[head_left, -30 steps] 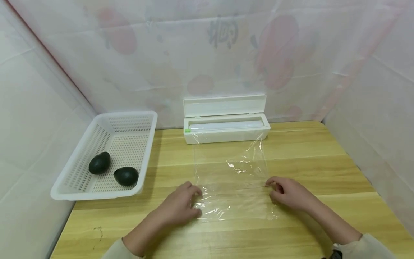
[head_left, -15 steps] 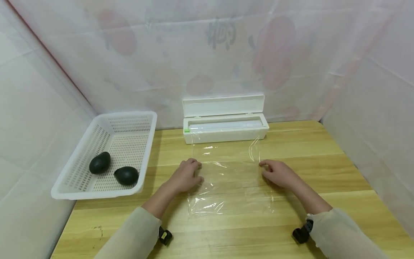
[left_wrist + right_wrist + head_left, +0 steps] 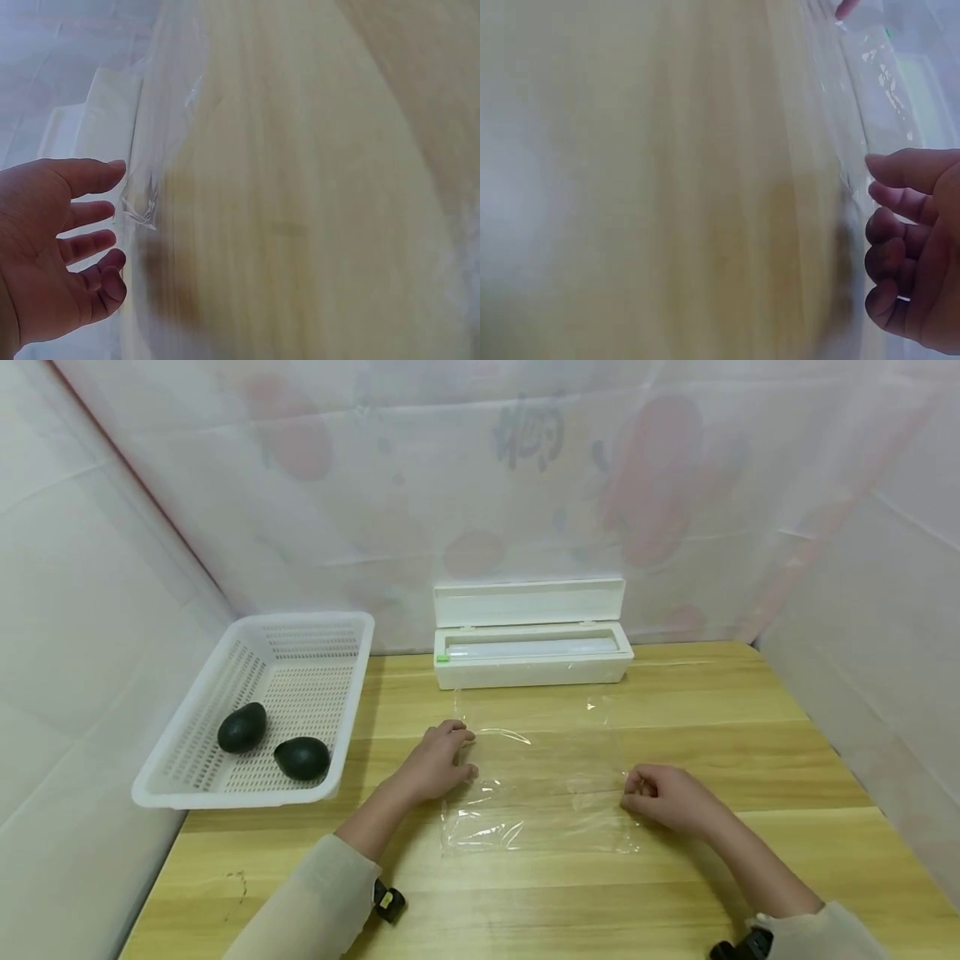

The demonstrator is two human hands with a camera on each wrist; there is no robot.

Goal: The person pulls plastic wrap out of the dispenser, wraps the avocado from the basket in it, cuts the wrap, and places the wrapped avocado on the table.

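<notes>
Clear cling film (image 3: 540,752) lies spread on the wooden table, shiny and creased toward its near edge. My left hand (image 3: 438,760) is at the film's left edge, thumb and fingers apart. In the left wrist view, that hand (image 3: 60,240) shows a gap between thumb and fingers, with a crumpled film edge beside them. My right hand (image 3: 667,797) is at the film's right edge, fingers loosely bent. The right wrist view shows its thumb (image 3: 907,169) slightly apart from the index finger, close to the film. Whether the fingertips touch film is hard to see.
Behind the film, a white dispenser box (image 3: 532,672) with raised lid holds a film roll (image 3: 532,648). At left, a white plastic basket (image 3: 367,635) holds two dark green avocado-shaped objects (image 3: 242,728). Printed sheeting (image 3: 405,518) encloses the table (image 3: 525,918).
Both hands first moved away from me along the film's edges. Since then my right hand has come back nearer and outward, while the left has stayed almost in place. The film lies flatter.
</notes>
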